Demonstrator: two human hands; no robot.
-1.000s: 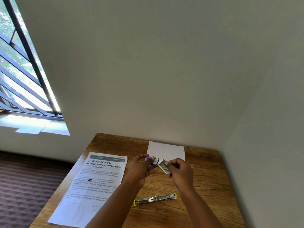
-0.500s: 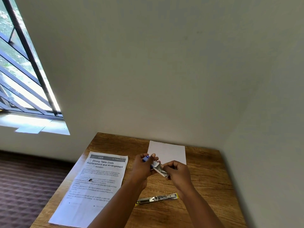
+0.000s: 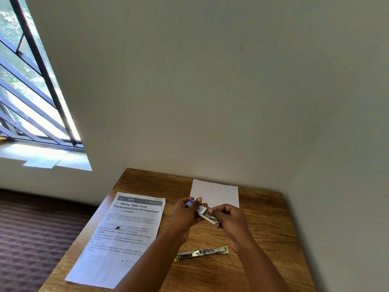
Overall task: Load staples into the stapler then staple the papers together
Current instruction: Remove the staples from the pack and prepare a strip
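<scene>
— What are the hands doing?
— Both are raised above the table. The left hand grips a small blue-and-white staple box, fingers curled round it. The right hand pinches the box's inner tray, which sticks out of the sleeve toward it, something silvery inside.
— And the stapler?
— The stapler lies on the wood just below the hands, nearer the person, flat and metallic with yellow ends. Neither hand touches it.
— The papers?
— A printed sheet headed "Dining Table Cloth Replacement and Arrangement" lies to the left, overhanging the table's edge. A blank white sheet lies beyond the hands, against the wall.
— Anything else?
— A barred window far left.
</scene>
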